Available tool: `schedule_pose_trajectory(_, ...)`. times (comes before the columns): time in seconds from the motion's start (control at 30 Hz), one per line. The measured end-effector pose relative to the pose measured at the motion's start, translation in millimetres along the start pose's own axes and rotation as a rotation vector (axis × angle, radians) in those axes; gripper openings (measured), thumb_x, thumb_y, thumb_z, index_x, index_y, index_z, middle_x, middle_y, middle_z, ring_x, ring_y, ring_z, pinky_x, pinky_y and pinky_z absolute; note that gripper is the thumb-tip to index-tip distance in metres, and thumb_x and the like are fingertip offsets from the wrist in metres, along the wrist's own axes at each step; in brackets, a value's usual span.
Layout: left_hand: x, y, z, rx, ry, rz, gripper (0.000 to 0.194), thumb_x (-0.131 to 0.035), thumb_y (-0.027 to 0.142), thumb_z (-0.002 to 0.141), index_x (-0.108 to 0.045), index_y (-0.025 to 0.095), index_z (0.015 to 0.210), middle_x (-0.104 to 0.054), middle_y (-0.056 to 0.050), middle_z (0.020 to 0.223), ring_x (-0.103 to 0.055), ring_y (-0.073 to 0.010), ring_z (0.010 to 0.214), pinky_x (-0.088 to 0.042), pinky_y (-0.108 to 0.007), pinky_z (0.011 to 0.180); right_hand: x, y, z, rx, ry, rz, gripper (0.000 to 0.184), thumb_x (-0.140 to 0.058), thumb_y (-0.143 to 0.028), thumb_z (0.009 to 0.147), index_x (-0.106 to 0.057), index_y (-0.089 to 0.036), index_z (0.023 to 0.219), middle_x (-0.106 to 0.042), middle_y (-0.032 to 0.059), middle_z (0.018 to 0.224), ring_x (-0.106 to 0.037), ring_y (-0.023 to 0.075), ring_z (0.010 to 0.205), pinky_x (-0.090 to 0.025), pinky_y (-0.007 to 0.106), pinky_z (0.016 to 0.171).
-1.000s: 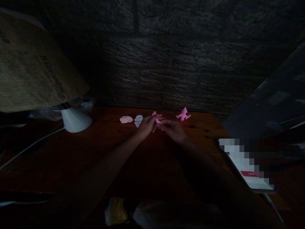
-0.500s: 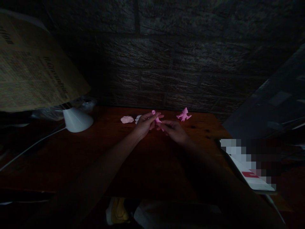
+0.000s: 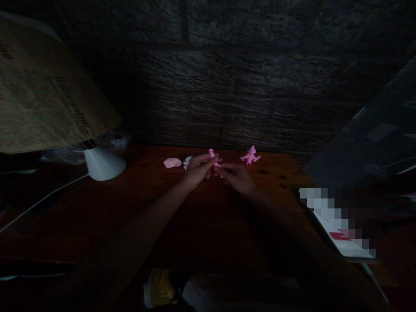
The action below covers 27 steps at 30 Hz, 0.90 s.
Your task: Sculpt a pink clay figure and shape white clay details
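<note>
Left hand (image 3: 197, 170) and right hand (image 3: 238, 177) pinch the pink piece (image 3: 211, 153) over the table's (image 3: 195, 225) far part, bare wood nearer. The pink figure (image 3: 250, 155) stands right, near the far edge; the pale pink lump (image 3: 172, 162) lies left.

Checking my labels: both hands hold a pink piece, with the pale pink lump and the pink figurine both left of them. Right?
One side is wrong: the head view shows the pink figurine to the right of the left hand and right hand. Both do hold the pink piece, and the pale pink lump is left of them.
</note>
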<state>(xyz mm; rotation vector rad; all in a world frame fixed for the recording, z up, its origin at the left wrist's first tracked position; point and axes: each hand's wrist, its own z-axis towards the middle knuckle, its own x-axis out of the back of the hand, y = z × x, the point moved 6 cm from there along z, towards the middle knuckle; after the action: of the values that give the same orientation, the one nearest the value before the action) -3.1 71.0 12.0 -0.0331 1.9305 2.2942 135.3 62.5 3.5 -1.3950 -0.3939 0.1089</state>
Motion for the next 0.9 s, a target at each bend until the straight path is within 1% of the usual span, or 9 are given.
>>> schedule_pose_trajectory(0.1, -2.1, 3.5, -1.6, -0.019, -0.012, 0.002, 0.028, -0.074, 0.036, 0.084, -0.078, 0.017, 0.104, -0.079, -0.013, 0.1, -0.044, -0.0046, 0.041, -0.03, -0.024, 0.042, -0.9, -1.3, -0.3, 0.004, -0.011, -0.003, 0.04, -0.073, -0.059, 0.078, -0.075, -0.02, 0.085, -0.072, 0.0026, 0.081, -0.053, 0.0107, 0.059, -0.042, 0.025, 0.053)
schedule_pose_trajectory(0.2, -3.0, 3.3, -1.4, -0.026, -0.016, -0.03, 0.029, -0.073, 0.036, 0.085, -0.077, 0.017, 0.106, -0.079, -0.013, 0.1, -0.045, -0.0044, 0.041, -0.03, -0.024, 0.042, -0.7, -0.8, 0.4, 0.005, -0.017, 0.006, 0.039, -0.073, -0.058, 0.078, -0.075, -0.02, 0.085, -0.071, 0.0025, 0.08, -0.054, 0.0113, 0.061, -0.042, 0.025, 0.054)
schedule_pose_trajectory(0.3, -5.5, -0.7, -0.8, -0.001, -0.062, -0.031, 0.029, -0.076, 0.04, 0.083, -0.078, 0.018, 0.1, -0.076, -0.007, 0.082, -0.046, -0.0046, 0.042, -0.029, -0.022, 0.042, 1.9, 0.4, 1.4, 0.004, 0.01, 0.027, 0.04, -0.073, -0.06, 0.077, -0.075, -0.02, 0.084, -0.07, 0.0026, 0.08, -0.054, 0.012, 0.062, -0.042, 0.025, 0.055)
schedule_pose_trajectory(0.37, -6.8, -3.4, -0.8, 0.017, -0.089, -0.004, 0.027, -0.076, 0.043, 0.082, -0.078, 0.018, 0.093, -0.07, -0.003, 0.068, -0.046, -0.0055, 0.041, -0.027, -0.022, 0.042, 3.0, 0.7, 1.7, 0.002, 0.02, 0.032, 0.041, -0.073, -0.06, 0.077, -0.075, -0.02, 0.085, -0.07, 0.0025, 0.081, -0.054, 0.012, 0.062, -0.042, 0.025, 0.055)
schedule_pose_trajectory(0.43, -6.7, -4.0, -0.9, 0.017, -0.09, 0.015, 0.026, -0.076, 0.044, 0.081, -0.078, 0.018, 0.087, -0.066, -0.001, 0.062, -0.046, -0.006, 0.041, -0.026, -0.022, 0.041, 3.0, 0.1, 1.6, 0.0, 0.015, 0.035, 0.04, -0.073, -0.059, 0.077, -0.075, -0.02, 0.086, -0.071, 0.0025, 0.082, -0.054, 0.0119, 0.062, -0.042, 0.025, 0.054)
schedule_pose_trajectory(0.57, -3.8, 1.1, -0.6, -0.019, -0.053, -0.005, 0.022, -0.075, 0.037, 0.082, -0.078, 0.017, 0.091, -0.074, -0.006, 0.075, -0.046, -0.0062, 0.043, -0.028, -0.023, 0.042, 0.7, -3.0, 0.2, -0.016, -0.031, 0.061, 0.039, -0.074, -0.056, 0.078, -0.076, -0.019, 0.091, -0.072, 0.003, 0.084, -0.054, 0.011, 0.062, -0.042, 0.025, 0.055)
schedule_pose_trajectory(0.7, 0.8, 3.2, 1.4, -0.019, -0.003, -0.063, 0.025, -0.075, 0.032, 0.082, -0.076, 0.015, 0.1, -0.079, -0.01, 0.094, -0.045, -0.0043, 0.043, -0.031, -0.023, 0.042, 0.2, -7.3, -1.8, -0.026, -0.088, 0.131, 0.037, -0.08, -0.043, 0.076, -0.074, -0.02, 0.106, -0.075, 0.003, 0.092, -0.058, 0.0107, 0.064, -0.045, 0.024, 0.057)
schedule_pose_trajectory(0.83, 7.2, -2.9, 4.4, 0.02, 0.083, -0.137, 0.029, -0.075, 0.027, 0.079, -0.072, 0.015, 0.105, -0.079, -0.008, 0.093, -0.048, -0.0045, 0.045, -0.034, -0.021, 0.043, -0.2, -8.3, -2.9, -0.045, -0.179, 0.188, 0.055, -0.088, -0.027, 0.066, -0.068, -0.022, 0.118, -0.078, 0.0031, 0.097, -0.066, 0.0138, 0.071, -0.052, 0.026, 0.063)
schedule_pose_trajectory(0.9, 9.2, -5.4, 4.9, 0.035, 0.119, -0.132, 0.025, -0.075, 0.027, 0.078, -0.073, 0.015, 0.101, -0.077, -0.005, 0.085, -0.05, -0.0053, 0.046, -0.035, -0.02, 0.044, 0.8, -9.3, -2.5, -0.024, -0.19, 0.195, 0.054, -0.087, -0.027, 0.067, -0.067, -0.022, 0.117, -0.078, 0.0035, 0.097, -0.068, 0.0149, 0.074, -0.053, 0.027, 0.063)
